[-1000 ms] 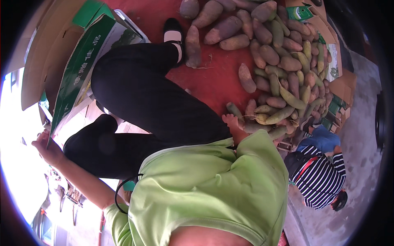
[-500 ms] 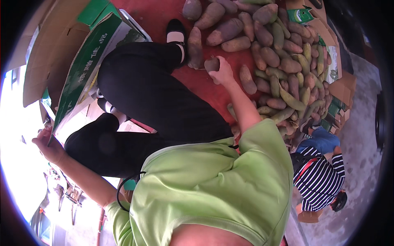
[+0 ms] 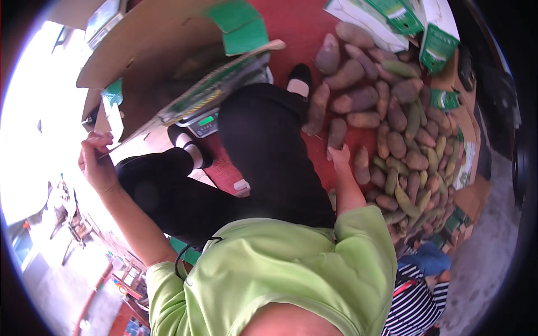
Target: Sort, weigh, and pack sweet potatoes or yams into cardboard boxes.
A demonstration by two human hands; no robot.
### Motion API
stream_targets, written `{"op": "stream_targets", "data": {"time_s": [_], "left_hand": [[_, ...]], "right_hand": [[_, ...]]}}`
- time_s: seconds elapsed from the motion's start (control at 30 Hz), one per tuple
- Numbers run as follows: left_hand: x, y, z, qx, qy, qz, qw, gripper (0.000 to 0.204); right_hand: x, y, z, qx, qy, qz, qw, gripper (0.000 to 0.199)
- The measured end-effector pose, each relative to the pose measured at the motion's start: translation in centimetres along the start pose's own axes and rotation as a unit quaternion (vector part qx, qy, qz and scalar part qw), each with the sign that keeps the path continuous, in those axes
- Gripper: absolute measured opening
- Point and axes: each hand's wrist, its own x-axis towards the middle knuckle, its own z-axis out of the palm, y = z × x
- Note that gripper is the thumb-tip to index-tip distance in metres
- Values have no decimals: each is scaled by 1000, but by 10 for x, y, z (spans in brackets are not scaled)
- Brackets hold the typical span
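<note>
Right hand (image 3: 340,155) gripping a sweet potato (image 3: 336,133) from the pile (image 3: 403,140), fingers wrapping it; left hand (image 3: 96,162) pinching the cardboard box (image 3: 151,50) flap edge

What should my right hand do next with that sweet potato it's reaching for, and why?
Probably close the right hand around the brown sweet potato at its fingertips and lift it clear. The fingers rest at its near end, at the edge of the pile, while the left hand holds a flap of the open cardboard box. Whether the grip is closed cannot be told.
</note>
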Motion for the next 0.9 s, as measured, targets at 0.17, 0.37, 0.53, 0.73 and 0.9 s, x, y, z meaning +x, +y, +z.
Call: {"op": "stream_targets", "data": {"time_s": [0.17, 0.37, 0.53, 0.73, 0.9], "left_hand": [[-11, 25, 9, 92, -2, 26, 995, 36], [-10, 34, 16, 111, 1, 39, 993, 30], [-7, 37, 16, 117, -37, 49, 991, 24], [-7, 37, 11, 125, -49, 54, 990, 21], [-6, 39, 10, 125, -55, 58, 989, 20]], "right_hand": [[-30, -60, -7, 189, -140, 146, 961, 40], [-41, -108, -36, 317, -240, 166, 903, 24], [-68, -233, -92, 261, -252, -144, 921, 32], [-158, -441, -154, 62, -240, -414, 876, 55], [-231, -551, -127, -151, -267, -576, 758, 49]]}}
